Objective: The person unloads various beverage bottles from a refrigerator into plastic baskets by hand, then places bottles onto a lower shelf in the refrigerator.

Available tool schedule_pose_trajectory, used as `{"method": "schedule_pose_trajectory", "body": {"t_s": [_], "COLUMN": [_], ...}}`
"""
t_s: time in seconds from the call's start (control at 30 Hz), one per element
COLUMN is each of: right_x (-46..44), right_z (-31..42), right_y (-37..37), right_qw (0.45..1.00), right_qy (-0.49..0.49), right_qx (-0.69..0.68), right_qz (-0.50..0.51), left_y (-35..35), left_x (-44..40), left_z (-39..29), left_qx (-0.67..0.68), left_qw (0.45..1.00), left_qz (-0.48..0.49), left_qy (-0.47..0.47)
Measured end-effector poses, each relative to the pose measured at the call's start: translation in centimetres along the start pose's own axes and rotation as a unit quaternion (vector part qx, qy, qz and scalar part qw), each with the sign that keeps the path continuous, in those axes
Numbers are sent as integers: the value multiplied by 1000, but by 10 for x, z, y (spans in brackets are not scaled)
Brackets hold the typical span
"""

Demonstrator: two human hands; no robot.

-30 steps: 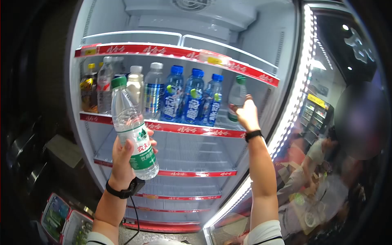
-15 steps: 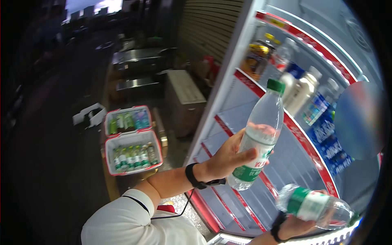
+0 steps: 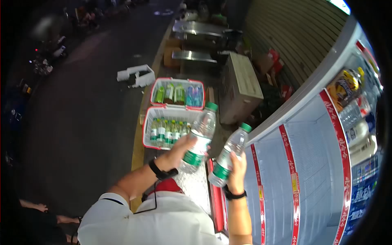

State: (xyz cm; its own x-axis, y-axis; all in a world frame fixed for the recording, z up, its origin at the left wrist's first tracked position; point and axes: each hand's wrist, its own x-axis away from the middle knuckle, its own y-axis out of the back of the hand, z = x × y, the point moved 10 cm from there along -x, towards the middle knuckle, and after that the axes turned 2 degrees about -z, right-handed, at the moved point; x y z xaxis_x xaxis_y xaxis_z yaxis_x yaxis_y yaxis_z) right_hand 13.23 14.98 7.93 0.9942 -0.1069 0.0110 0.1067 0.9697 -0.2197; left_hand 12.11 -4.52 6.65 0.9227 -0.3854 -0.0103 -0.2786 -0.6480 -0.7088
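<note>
The left hand (image 3: 181,149) had its fingers curled around a green-capped water bottle (image 3: 206,124), tilted before the lower basket (image 3: 171,111); the right hand (image 3: 237,169) gripped a second green-capped water bottle (image 3: 226,157), tilted just beside it, near the open display refrigerator (image 3: 314,134). Each bottle looked thin-walled, likely to give under a squeeze, fairly weighty if full, though the fill was hard to tell, and slick if chilled; the labelled middle seemed the surest hold. Their white-and-green labels carried red marks too small to read. On the red shelf strip (image 3: 342,157) white script seemed to say 娃哈哈, and the blue labels (image 3: 361,194) seemed to read 脉动, turned sideways.
</note>
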Motion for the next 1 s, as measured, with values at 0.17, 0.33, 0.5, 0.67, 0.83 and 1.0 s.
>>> {"method": "schedule_pose_trajectory", "body": {"t_s": [0.17, 0.33, 0.5, 0.67, 0.83, 1.0], "right_x": [-76, -139, -174, -185, -189, -196], "right_z": [-119, -237, -343, -412, -431, -455], "right_y": [-67, -115, -135, -148, -179, -184], "right_qw": [990, 973, 945, 887, 854, 860], "right_qy": [-128, -215, -246, -191, -246, -224], "right_qx": [50, 76, 213, 415, 448, 454], "right_qz": [33, 40, 43, 61, 96, 71], "left_y": [178, 329, 430, 482, 492, 492], "left_x": [-29, -35, -30, -30, -47, -56], "left_z": [-13, -17, 24, 75, 89, 88], "left_qx": [-17, -94, -250, -431, -478, -491], "left_qw": [990, 955, 905, 796, 722, 723], "left_qz": [-140, -274, -328, -386, -424, -422], "left_qy": [24, 59, 108, 179, 264, 240]}}
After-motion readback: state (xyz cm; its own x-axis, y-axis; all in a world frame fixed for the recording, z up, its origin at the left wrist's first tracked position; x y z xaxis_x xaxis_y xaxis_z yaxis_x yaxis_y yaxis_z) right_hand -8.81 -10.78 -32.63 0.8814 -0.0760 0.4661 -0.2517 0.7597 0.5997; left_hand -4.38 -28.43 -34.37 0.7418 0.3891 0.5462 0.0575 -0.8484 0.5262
